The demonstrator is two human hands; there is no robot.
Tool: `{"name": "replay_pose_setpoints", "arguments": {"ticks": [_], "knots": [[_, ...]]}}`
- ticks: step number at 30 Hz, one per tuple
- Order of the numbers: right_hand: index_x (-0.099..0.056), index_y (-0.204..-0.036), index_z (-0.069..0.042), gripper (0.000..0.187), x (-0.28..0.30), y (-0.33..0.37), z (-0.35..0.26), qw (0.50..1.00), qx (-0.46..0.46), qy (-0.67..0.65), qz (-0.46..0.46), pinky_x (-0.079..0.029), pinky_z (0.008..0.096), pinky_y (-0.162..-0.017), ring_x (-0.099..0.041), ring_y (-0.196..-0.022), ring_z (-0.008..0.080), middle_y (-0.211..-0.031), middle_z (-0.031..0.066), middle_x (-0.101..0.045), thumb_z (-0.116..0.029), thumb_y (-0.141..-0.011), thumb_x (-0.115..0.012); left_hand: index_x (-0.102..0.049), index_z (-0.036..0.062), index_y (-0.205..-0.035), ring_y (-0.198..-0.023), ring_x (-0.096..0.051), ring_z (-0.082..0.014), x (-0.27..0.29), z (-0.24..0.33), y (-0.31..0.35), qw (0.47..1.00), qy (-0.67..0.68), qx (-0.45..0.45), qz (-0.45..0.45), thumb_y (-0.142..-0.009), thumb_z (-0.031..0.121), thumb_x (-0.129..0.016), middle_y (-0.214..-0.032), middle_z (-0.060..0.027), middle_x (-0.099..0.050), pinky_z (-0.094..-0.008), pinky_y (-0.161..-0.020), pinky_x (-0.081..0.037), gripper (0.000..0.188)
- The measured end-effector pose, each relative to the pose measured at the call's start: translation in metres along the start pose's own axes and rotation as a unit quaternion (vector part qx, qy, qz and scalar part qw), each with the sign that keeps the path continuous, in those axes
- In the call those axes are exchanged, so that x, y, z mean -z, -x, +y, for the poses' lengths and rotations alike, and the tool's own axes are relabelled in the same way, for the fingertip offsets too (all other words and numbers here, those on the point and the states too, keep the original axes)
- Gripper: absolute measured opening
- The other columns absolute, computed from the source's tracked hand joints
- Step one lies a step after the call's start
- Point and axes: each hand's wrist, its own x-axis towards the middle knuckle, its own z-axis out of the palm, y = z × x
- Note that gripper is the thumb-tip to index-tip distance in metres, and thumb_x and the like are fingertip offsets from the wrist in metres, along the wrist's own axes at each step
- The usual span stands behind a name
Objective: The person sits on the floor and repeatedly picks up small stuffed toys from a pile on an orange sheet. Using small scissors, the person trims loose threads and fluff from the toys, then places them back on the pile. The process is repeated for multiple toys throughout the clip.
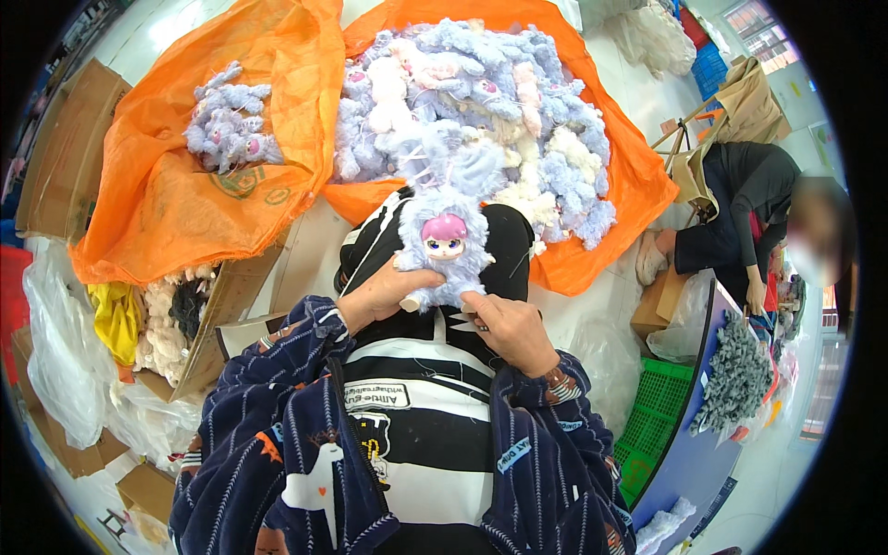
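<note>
A plush doll (pixel 472 222) with pale blue-lilac fur, long ears and a pink-haired face stands upright over my lap, facing me. My left hand (pixel 381 298) is closed around its lower side, the thumb lying across the belly. With thumb and fingers at the doll's lower right edge, by a leg, my right hand (pixel 516 335) grips it too; the fingertips behind the fur are hidden. Just beyond my knees, a large heap of similar plush dolls (pixel 435 79), mostly blue-lilac with some cream and pink ones, lies on an orange sack (pixel 638 194).
At the left, a second orange sack (pixel 139 203) carries several blue dolls (pixel 231 120) above an open cardboard box (pixel 213 324). Clear plastic bags (pixel 69 351) lie beside it. Green crates (pixel 652 398) stand under a table (pixel 689 407) at right; another person (pixel 740 185) bends nearby.
</note>
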Motion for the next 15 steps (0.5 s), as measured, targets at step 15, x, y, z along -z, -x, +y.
{"name": "replay_pose_setpoints", "arguments": {"ticks": [15], "knots": [[-0.056, -0.071, 0.001, 0.019, -0.04, -0.007, 0.011, 0.863, -0.331, -0.366, 0.105, -0.035, 0.0215, -0.046, -0.044, -0.05, 0.0052, -0.052, 0.0028, -0.049, -0.013, -0.084, -0.059, -0.045, 0.0042, -0.125, -0.1, -0.055, -0.0139, 0.016, 0.003, 0.022, 0.979, -0.103, -0.161, 0.071, -0.078, 0.006, -0.068, -0.112, -0.0061, -0.058, -0.0295, -0.086, -0.046, 0.052]]}}
